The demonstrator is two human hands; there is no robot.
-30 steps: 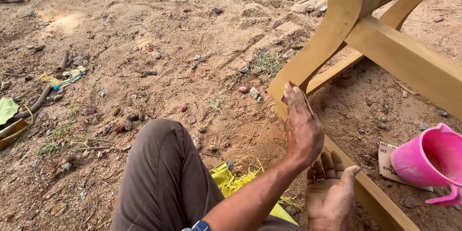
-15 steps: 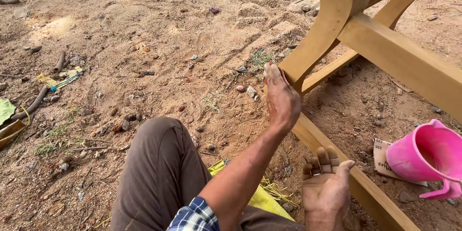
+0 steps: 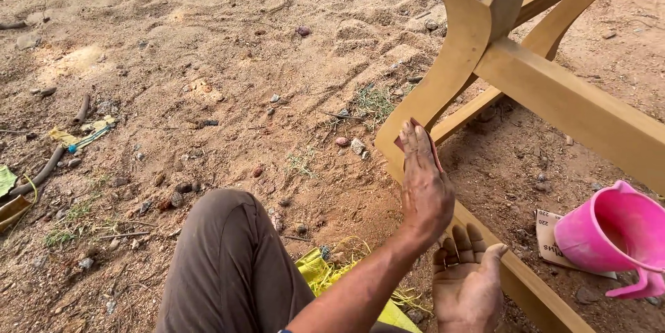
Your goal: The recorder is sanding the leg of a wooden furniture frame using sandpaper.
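Left hand [image 3: 424,184] has slid back down the curved wooden leg [image 3: 443,80] since half a second ago, when it sat higher, near the inner bend; a second ago it was low, about where it is now. Reads as one full up-and-down rubbing stroke. Fingers flat and together, pressing a small reddish sheet of sandpaper [image 3: 415,140] against the outer edge of the leg, only the sheet's edges showing past the fingertips. Judgement: sanding of this leg is mid-course, same patch being worked repeatedly.

Right hand [image 3: 470,284] holds nothing: palm up, fingers loosely curled, resting just beside the lower rail [image 3: 533,288] of the frame, much as before.

Leg belongs to an unfinished pale-wood furniture frame lying on its side; a straight crossbar [image 3: 575,108] runs off right.

Knee in brown trousers [image 3: 228,264] low centre. Yellow sacking [image 3: 325,270] under the arm. Pink plastic jug [image 3: 613,232] tipped on its side at right, on a spare sheet [image 3: 551,236].

Ground: bare sandy soil [image 3: 208,42], outdoors, scattered pebbles, twigs, tufts of grass.
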